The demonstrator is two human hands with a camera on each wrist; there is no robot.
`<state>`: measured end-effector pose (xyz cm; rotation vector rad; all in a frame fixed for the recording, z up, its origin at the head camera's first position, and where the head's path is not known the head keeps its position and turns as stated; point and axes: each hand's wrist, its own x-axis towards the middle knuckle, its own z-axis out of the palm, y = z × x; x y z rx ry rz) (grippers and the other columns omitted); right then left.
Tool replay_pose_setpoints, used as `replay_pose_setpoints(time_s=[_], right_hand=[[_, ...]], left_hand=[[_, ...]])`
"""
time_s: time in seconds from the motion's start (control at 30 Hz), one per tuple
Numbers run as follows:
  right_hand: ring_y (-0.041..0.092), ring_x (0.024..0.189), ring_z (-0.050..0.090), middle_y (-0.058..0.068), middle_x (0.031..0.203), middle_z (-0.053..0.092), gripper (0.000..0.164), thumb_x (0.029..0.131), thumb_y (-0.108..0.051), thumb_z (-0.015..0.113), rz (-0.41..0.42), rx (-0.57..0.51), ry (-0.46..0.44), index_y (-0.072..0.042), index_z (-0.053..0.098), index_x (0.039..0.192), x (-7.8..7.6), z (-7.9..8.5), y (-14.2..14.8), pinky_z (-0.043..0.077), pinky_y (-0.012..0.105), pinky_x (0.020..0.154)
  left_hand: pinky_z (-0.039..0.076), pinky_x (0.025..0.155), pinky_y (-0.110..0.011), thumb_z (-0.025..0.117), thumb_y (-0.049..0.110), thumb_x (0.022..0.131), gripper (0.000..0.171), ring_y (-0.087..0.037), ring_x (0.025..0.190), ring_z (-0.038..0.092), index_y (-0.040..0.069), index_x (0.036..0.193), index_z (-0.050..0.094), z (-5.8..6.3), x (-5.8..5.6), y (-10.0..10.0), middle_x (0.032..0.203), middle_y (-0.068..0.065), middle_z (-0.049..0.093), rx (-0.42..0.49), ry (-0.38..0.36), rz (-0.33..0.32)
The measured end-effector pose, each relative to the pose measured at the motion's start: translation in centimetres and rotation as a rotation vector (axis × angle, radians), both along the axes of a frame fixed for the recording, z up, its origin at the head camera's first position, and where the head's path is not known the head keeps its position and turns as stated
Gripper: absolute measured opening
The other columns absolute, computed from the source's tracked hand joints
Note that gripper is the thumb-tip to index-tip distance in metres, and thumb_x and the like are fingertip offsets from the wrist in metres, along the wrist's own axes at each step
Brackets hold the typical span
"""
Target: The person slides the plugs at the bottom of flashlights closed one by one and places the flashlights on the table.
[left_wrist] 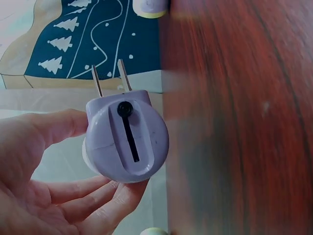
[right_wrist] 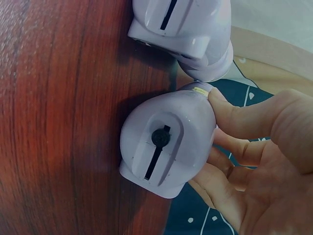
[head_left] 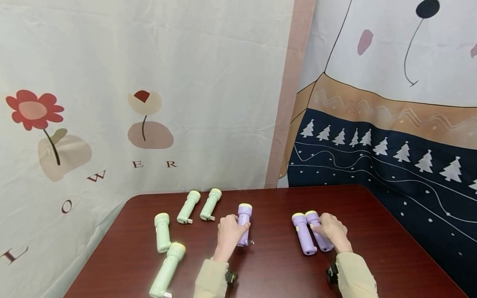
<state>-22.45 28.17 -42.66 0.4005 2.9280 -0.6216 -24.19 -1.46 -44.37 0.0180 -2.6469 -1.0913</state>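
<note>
So, left hand grips purple flashlight, metal prongs out; right hand holds second purple flashlight, third one just beside; green flashlights farther left

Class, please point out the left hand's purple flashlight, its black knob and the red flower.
Purple flashlight (left_wrist: 147,139), left wrist view: end face.
Black knob (left_wrist: 125,108), left wrist view: its centre.
Red flower (head_left: 33,110), head view: pale centre.
</note>
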Motion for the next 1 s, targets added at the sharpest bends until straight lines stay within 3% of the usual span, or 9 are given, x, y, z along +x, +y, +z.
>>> replay_pose_setpoints(time_s=[0.2, 0.53, 1.0], right_hand=[[0.025, 0.075, 0.055, 0.013, 0.085, 0.058, 0.024, 0.085, -0.021, 0.067, -0.001, -0.006, -0.001, -0.001, 0.065, 0.099, 0.1, 0.0, 0.0, 0.043, 0.041, 0.064], [0.027, 0.078, 0.057, 0.017, 0.094, 0.061, 0.031, 0.085, -0.021, 0.066, -0.003, -0.024, -0.011, 0.001, 0.064, 0.107, 0.1, 0.2, 0.1, 0.044, 0.044, 0.066], [0.033, 0.084, 0.059, 0.025, 0.11, 0.059, 0.041, 0.085, -0.02, 0.065, 0.0, -0.006, 0.082, 0.006, 0.056, 0.116, 0.9, 0.0, -0.5, 0.046, 0.051, 0.069]], left_hand=[[0.049, 0.055, -0.035, 0.082, 0.027, 0.067, 0.032, -0.026, 0.062, 0.063, 0.0, 0.082, 0.071, -0.1, -0.1, 0.4, 0.074, -0.014, 0.07, 0.02, 0.004, -0.005], [0.049, 0.056, -0.034, 0.082, 0.028, 0.067, 0.033, -0.026, 0.063, 0.063, 0.0, 0.082, 0.07, 0.1, 0.1, 0.8, 0.075, -0.013, 0.07, 0.047, -0.017, 0.004], [0.05, 0.058, -0.034, 0.082, 0.029, 0.069, 0.033, -0.026, 0.066, 0.065, 0.001, 0.082, 0.071, 0.3, 0.5, 1.2, 0.074, -0.012, 0.071, 0.084, 0.006, 0.002]])
